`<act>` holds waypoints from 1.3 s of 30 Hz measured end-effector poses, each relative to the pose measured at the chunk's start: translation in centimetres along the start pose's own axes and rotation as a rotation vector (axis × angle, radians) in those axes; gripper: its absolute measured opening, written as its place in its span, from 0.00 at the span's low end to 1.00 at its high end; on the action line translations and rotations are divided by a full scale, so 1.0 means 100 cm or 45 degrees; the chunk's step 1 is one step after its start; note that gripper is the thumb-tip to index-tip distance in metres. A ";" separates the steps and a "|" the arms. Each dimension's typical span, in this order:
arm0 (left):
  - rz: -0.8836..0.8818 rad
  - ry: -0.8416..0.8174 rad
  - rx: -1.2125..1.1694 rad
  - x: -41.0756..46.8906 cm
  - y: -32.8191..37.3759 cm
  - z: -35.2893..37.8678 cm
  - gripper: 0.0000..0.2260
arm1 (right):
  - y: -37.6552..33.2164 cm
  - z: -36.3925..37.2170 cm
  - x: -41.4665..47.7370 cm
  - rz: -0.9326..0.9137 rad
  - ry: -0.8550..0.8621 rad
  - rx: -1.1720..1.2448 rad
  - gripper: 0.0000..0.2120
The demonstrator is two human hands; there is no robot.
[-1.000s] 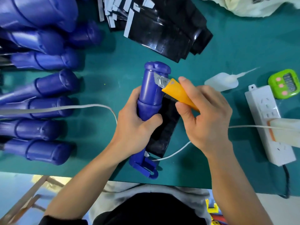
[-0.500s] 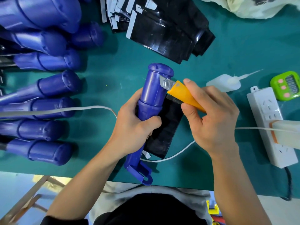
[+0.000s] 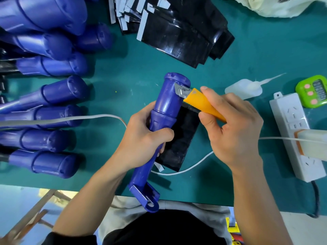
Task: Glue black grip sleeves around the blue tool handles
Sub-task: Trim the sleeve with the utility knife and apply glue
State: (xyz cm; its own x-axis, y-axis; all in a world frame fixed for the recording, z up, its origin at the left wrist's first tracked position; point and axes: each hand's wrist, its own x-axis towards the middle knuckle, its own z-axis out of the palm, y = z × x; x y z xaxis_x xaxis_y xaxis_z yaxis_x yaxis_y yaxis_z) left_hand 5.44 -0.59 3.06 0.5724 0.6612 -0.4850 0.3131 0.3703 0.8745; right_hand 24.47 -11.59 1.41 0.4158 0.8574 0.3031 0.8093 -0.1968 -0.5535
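Note:
My left hand (image 3: 143, 140) grips a blue tool handle (image 3: 168, 101) around its middle, the capped end pointing away from me. My right hand (image 3: 233, 126) holds an orange utility knife (image 3: 200, 101), whose steel blade tip touches the handle just below the cap. A black grip sleeve (image 3: 178, 142) lies flat on the table under the handle, partly hidden by it. Several more black sleeves (image 3: 182, 38) with white backing strips are piled at the top centre. Several bare blue handles (image 3: 53, 96) lie in a row at the left.
A white glue bottle (image 3: 246, 87) with a long nozzle lies right of the knife. A white power strip (image 3: 292, 128) and a green timer (image 3: 313, 91) sit at the right. A white cable (image 3: 70, 118) crosses the green table (image 3: 134, 76). A white cloth bag (image 3: 276, 6) is at the top right.
My left hand has drawn the blue handle slightly toward me, so its forked end now overhangs the table's near edge. The knife blade stays against the handle below the cap.

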 end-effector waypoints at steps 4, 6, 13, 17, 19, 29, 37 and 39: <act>-0.023 -0.022 0.013 -0.001 0.000 -0.001 0.11 | -0.002 -0.002 -0.001 -0.001 0.029 -0.058 0.17; -0.017 -0.035 0.016 -0.002 0.000 -0.002 0.11 | -0.002 -0.004 -0.003 -0.031 0.026 -0.059 0.17; -0.054 -0.042 -0.039 0.001 -0.001 -0.002 0.11 | -0.002 0.001 -0.006 0.075 0.076 0.234 0.16; -0.089 -0.066 -0.129 0.001 -0.001 -0.002 0.11 | -0.009 0.000 -0.002 0.195 0.254 0.767 0.23; -0.087 -0.059 -0.123 0.001 0.000 -0.001 0.11 | -0.012 0.002 0.000 0.241 0.289 0.813 0.24; -0.141 -0.188 -0.525 0.016 0.049 0.020 0.18 | 0.030 -0.037 0.017 0.776 0.852 0.864 0.30; 0.223 -0.052 0.959 0.061 0.080 0.001 0.14 | 0.041 -0.033 0.023 0.793 0.345 0.298 0.40; 0.257 -0.147 1.252 0.061 0.078 -0.003 0.16 | 0.043 -0.028 0.023 0.801 0.278 0.194 0.38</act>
State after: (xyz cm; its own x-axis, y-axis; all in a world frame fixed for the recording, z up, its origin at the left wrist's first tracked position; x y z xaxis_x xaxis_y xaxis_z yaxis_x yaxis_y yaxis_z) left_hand 11.14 6.55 6.95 0.7371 0.5657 -0.3697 0.6585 -0.4782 0.5812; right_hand 30.08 -11.78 1.86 0.8751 0.4831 0.0287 0.3253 -0.5433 -0.7740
